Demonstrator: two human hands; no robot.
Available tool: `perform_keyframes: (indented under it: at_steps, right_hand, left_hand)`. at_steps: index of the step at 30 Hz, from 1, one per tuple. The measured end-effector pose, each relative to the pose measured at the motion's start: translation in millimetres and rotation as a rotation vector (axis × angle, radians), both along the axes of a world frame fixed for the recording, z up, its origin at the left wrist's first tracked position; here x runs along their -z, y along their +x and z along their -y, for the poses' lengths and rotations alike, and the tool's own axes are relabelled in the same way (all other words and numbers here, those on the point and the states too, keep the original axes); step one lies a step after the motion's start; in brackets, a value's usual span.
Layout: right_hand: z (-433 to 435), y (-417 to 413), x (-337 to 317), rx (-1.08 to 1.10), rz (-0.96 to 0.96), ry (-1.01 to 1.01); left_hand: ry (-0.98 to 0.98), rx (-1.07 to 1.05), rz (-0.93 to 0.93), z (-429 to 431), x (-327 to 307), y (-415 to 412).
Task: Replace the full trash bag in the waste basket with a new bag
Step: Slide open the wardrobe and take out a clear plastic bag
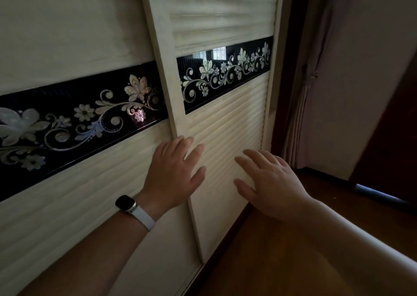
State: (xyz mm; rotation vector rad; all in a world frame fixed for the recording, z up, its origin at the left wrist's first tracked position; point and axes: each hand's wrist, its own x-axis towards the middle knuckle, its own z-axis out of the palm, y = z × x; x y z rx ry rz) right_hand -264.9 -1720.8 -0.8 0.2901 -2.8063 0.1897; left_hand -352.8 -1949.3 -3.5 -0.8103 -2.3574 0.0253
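No waste basket and no trash bag are in view. I face a cream sliding wardrobe with ribbed panels and a black floral band. My left hand (pixel 172 171), with a dark watch on a white strap at the wrist, lies flat with fingers spread on the right-hand door (pixel 228 124), at its left frame edge. My right hand (pixel 268 182) hovers flat and spread over the same door's lower ribbed panel, near its right side; whether it touches I cannot tell. Neither hand holds anything.
The left door (pixel 67 36) overlaps behind the right one. A wooden floor (pixel 282 262) runs along the wardrobe's base. A pale curtain (pixel 316 81) hangs at the right beside a dark wooden frame (pixel 286 70).
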Motion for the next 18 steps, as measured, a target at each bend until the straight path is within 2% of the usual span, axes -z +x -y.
perform_keyframes:
  at_steps: [6,18]
  right_hand:
    - [16,-91,-20,-0.056,-0.069,0.042]
    - [60,-213,-36,-0.148,-0.318,-0.036]
  left_hand:
    - [0.063,-0.040,-0.081,12,-23,-82]
    - [0.078,-0.078,-0.433,30,-106,-175]
